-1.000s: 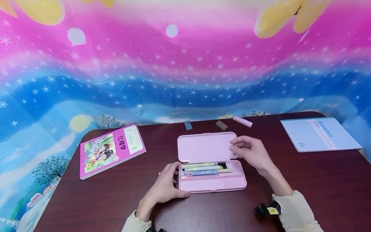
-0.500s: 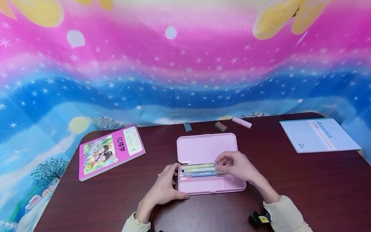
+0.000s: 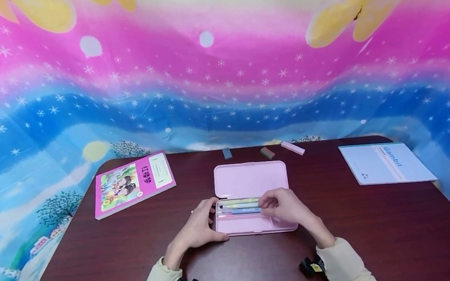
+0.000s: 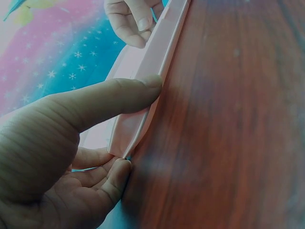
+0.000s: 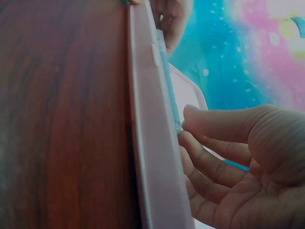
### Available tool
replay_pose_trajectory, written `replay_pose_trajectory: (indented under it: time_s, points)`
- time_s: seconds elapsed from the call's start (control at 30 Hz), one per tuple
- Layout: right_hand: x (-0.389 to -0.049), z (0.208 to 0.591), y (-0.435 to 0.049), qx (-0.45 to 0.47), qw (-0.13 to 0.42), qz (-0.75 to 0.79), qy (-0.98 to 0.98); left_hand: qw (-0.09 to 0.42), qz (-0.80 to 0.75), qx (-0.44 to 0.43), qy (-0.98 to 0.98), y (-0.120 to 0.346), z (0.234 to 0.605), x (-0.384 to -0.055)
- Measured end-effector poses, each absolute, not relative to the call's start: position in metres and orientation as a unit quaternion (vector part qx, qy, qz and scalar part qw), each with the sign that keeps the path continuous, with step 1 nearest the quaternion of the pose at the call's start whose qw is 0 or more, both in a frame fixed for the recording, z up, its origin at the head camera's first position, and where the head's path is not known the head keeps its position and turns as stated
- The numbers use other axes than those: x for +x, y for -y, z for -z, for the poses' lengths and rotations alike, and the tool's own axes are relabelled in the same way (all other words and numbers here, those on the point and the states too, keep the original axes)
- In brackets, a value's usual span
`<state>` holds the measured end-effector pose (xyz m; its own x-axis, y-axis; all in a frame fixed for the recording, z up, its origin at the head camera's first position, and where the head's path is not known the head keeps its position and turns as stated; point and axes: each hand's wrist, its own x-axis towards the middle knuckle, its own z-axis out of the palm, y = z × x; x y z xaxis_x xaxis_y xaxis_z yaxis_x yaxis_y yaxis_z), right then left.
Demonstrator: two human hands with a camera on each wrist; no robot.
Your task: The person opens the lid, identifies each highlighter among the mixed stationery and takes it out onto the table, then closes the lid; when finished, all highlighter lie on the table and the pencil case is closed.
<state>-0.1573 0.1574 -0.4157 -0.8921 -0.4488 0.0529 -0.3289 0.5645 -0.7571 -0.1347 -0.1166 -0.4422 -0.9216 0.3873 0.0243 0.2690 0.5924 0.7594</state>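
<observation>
A pink pencil case (image 3: pixel 251 180) lies open on the table, its lid tipped back. Several pens and markers (image 3: pixel 239 211) lie side by side in its long rear compartment. My left hand (image 3: pixel 199 225) holds the case's left end, thumb along the front wall and fingers round the corner, as the left wrist view shows. My right hand (image 3: pixel 284 204) reaches over the right half of the case and covers the pens' right ends. In the right wrist view its thumb and forefinger pinch the end of a blue pen (image 5: pixel 170 90).
Behind the case lie a small grey-blue block (image 3: pixel 227 153), a green-and-brown eraser (image 3: pixel 267 153) and a pale pink bar (image 3: pixel 293 148). A pink picture-cover book (image 3: pixel 134 184) lies at left, a light-blue notebook (image 3: pixel 387 162) at right. A printed cloth (image 3: pixel 221 93) hangs behind the table.
My right hand has left the lid's right edge and come down leftward to the right ends of the pens, fingers now closed on one. The left hand stays on the case.
</observation>
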Motion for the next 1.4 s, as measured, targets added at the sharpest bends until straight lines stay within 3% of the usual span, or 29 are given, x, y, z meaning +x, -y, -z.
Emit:
replay_pose_trajectory:
  time_s: [0.63, 0.87, 1.4]
  points:
    - [-0.150, 0.410, -0.150, -0.232, 0.078, 0.362, -0.900, 0.070, -0.416, 0.189, -0.887, 0.117, 0.442, -0.134]
    - [-0.153, 0.407, -0.157, -0.251, 0.039, 0.385, -0.887, 0.069, -0.416, 0.192, -0.886, 0.117, 0.442, -0.135]
    - [-0.161, 0.401, -0.171, -0.138, 0.006, 0.530, -0.837, 0.074, -0.407, 0.185, -0.892, 0.116, 0.440, -0.134]
